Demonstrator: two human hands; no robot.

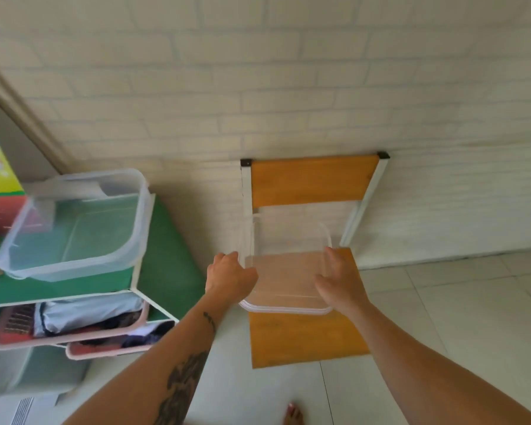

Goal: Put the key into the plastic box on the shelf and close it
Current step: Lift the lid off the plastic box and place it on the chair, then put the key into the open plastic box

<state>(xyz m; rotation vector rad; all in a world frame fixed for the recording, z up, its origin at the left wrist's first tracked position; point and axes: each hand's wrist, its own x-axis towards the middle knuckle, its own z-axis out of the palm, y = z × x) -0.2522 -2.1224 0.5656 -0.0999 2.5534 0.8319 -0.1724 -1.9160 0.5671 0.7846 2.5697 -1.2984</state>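
Both hands grip a clear plastic lid [285, 271]: left hand [229, 276] clamped on its left edge, right hand [339, 280] on right edge, above orange chair [313, 179]. Open plastic box [77, 225] sits far left on green shelf [163, 256]. Key not visible.

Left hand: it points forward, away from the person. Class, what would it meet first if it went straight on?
The left hand already grips the clear lid. Beyond it, probably the chair back's white left post, then the wall; depth is unclear.
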